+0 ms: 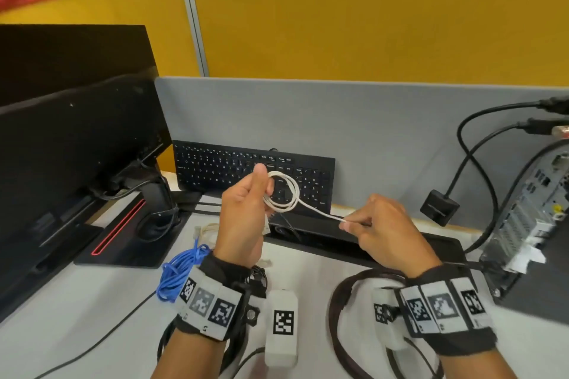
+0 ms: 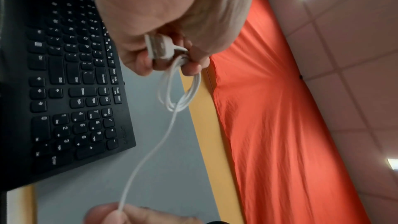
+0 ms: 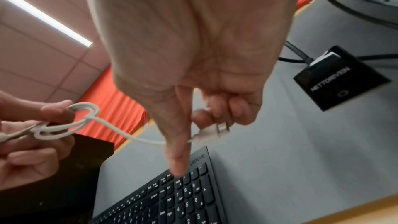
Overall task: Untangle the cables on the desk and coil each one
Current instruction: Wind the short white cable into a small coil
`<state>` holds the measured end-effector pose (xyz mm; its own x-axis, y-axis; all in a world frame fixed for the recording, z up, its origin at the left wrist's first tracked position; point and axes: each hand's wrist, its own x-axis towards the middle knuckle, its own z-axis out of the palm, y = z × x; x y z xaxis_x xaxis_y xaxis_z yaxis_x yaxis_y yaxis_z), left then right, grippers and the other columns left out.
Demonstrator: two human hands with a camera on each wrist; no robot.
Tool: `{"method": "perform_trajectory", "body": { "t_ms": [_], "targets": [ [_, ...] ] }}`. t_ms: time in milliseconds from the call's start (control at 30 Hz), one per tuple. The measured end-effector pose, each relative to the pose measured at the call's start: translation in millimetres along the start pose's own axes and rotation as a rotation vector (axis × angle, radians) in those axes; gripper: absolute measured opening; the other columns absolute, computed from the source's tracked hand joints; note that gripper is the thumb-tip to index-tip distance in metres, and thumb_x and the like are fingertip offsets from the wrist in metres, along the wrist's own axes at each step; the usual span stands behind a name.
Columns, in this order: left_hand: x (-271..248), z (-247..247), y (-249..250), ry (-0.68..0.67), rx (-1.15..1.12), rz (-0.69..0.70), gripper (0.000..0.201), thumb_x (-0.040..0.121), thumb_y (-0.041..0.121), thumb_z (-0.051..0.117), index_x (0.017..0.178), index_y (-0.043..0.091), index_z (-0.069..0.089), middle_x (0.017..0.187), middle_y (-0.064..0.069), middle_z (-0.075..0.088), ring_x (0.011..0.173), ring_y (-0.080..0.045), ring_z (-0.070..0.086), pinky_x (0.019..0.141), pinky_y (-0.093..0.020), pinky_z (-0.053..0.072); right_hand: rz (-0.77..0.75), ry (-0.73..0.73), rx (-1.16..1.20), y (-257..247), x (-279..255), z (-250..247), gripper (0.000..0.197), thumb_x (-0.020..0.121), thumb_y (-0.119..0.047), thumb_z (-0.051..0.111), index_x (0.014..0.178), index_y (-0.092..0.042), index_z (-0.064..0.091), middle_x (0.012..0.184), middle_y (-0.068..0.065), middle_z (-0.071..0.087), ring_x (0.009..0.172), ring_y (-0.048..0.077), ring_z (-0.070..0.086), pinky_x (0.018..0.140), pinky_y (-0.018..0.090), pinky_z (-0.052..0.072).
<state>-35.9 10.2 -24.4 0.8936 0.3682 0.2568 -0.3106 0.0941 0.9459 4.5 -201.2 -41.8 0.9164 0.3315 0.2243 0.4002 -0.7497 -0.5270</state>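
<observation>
1. Right hand [image 1: 381,231] pinches the white USB cable [image 1: 317,210] near its plug end, fingers curled.
2. Left hand [image 1: 246,209] grips the cable's small coil, with the other plug tucked in its palm.
3. Keyboard [image 1: 215,169] sits just beyond both hands.

Even, bright overhead light from ceiling strip fixtures [image 3: 46,17]; soft shadows, wide-angle bending at edges, wrist views blurred close up.
</observation>
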Motion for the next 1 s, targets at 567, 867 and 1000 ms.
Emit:
{"method": "perform_trajectory", "body": {
  "t_ms": [567, 867, 1000],
  "targets": [
    [-5.6, 0.9, -7.8, -0.506, -0.141, -0.035, 0.029, 0.092, 0.025, 0.054, 0.073, 0.019, 0.075, 0.058, -0.002, 0.063, 0.052, -0.009, 0.059, 0.056, -0.016, 0.051, 0.218, 0.084, 1.321, -11.4, 4.3, 2.3, 0.019, 0.101, -0.009, 0.057, 0.1, 0.002, 0.072, 0.076, 0.007, 0.066, 0.063, 0.012, 0.058, 0.062, 0.023, 0.055],
    [-7.2, 8.8, -13.5, -0.361, -0.054, 0.039, 0.021, 0.084, 0.029, 0.067, 0.073, 0.014, 0.076, 0.063, -0.009, 0.068, 0.059, -0.018, 0.068, 0.063, -0.022, 0.056, 0.159, -0.166, 1.456, -24.4, 2.5, 0.6, 0.02, 0.1, -0.012, 0.053, 0.097, -0.004, 0.072, 0.082, 0.01, 0.061, 0.067, 0.015, 0.051, 0.066, 0.029, 0.05],
    [-7.0, 11.1, -14.1, -0.259, -0.031, 0.087, 0.021, 0.087, 0.024, 0.067, 0.075, 0.01, 0.077, 0.071, -0.008, 0.071, 0.064, -0.021, 0.071, 0.066, -0.025, 0.059, 0.066, -0.218, 1.411, -29.0, -1.9, -2.8, 0.013, 0.087, -0.009, 0.056, 0.094, -0.006, 0.067, 0.092, 0.014, 0.062, 0.082, 0.023, 0.057, 0.063, 0.034, 0.047]
  ]
}}
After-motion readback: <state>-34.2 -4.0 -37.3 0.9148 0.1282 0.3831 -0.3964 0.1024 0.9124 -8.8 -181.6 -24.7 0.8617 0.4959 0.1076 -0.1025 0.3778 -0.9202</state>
